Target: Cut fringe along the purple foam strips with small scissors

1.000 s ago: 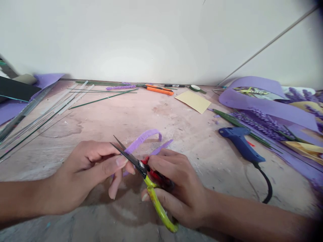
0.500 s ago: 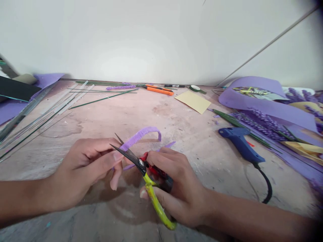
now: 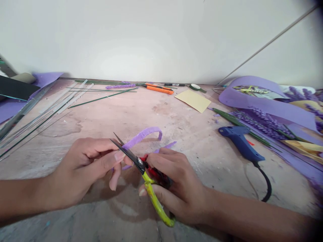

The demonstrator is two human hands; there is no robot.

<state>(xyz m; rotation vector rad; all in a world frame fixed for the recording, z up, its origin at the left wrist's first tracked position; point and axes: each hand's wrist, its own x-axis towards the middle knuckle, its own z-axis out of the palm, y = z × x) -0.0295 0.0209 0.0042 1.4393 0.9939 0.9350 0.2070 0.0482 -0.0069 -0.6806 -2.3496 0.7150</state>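
Observation:
My left hand (image 3: 93, 164) pinches a curled purple strip (image 3: 143, 135) between thumb and fingers. The strip arches up and to the right, and its far end bends down. In my right hand (image 3: 179, 185) are scissors (image 3: 157, 205) with yellow-green and red handles. Their dark blades are parted a little and lie across the strip close to my left fingertips. Another purple piece (image 3: 168, 146) shows just behind my right hand. Part of the red handle is hidden by my right fingers.
A blue glue gun (image 3: 241, 143) with a black cord lies at right, before purple sheets (image 3: 252, 84) and lavender stems (image 3: 267, 126). Behind are a yellow card (image 3: 193, 100), tape roll (image 3: 195, 87) and orange cutter (image 3: 159, 88). Wires and clear sticks (image 3: 75, 97) lie at left.
The scissor blades have closed slightly around the strip. Both hands stay nearly in place.

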